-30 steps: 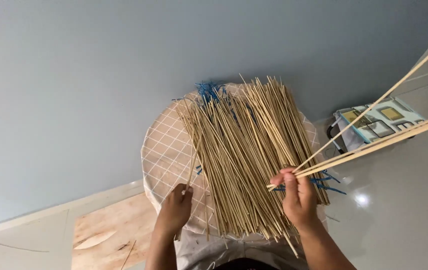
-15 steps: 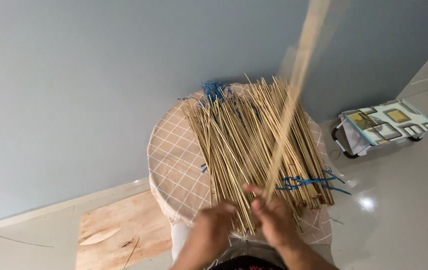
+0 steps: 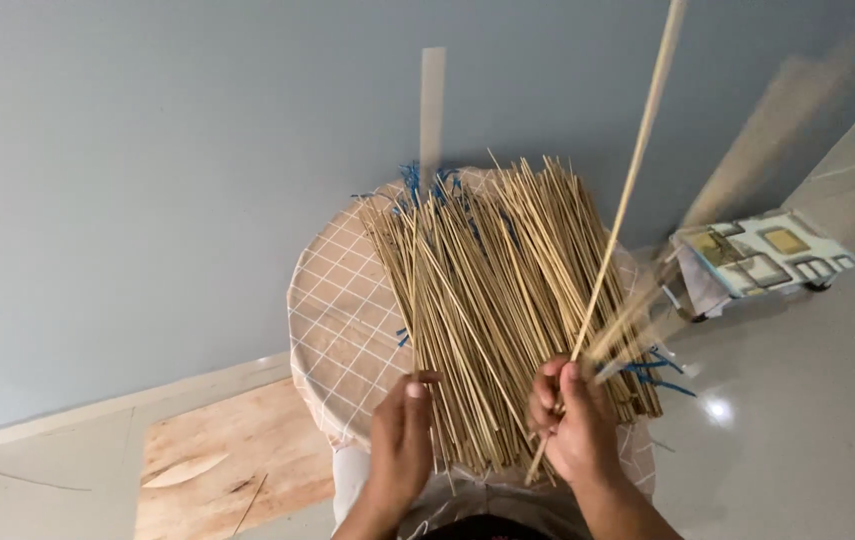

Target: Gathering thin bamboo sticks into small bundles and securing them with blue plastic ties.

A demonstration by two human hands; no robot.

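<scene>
Seen from above, a person's right hand (image 3: 576,425) is closed around a long, thin, pale bamboo stick (image 3: 620,218), gripped near its lower end and held steeply upward so that its top runs out of the frame at the upper edge. Motion blur leaves faint ghost streaks of sticks to its right, and how many are in the grip there is hard to make out. The left hand (image 3: 403,440) rests at the near edge of the pile with its fingers curled loosely, thumb and forefinger pinching the end of one stick (image 3: 415,300) that lies in the heap.

The heap of sticks (image 3: 508,310) is a dense fan of straight, round, straw-coloured slivers, spread across a small round tabletop (image 3: 333,330) draped in a peach cloth with a thin white grid. Frayed blue string (image 3: 423,185) shows at the far ends of the sticks, and more blue string (image 3: 653,370) trails by the right hand; what it binds is hidden under the sticks.

Behind stands a smooth grey-blue wall (image 3: 148,150). On the glossy pale floor lie a flat slab of light wood (image 3: 228,460) at left, cut off by the lower edge, and a folded cloth printed with squares (image 3: 763,255) on a small wheeled stand at right, its frame mostly hidden. The person's forearms are cut off at the bottom of the frame.
</scene>
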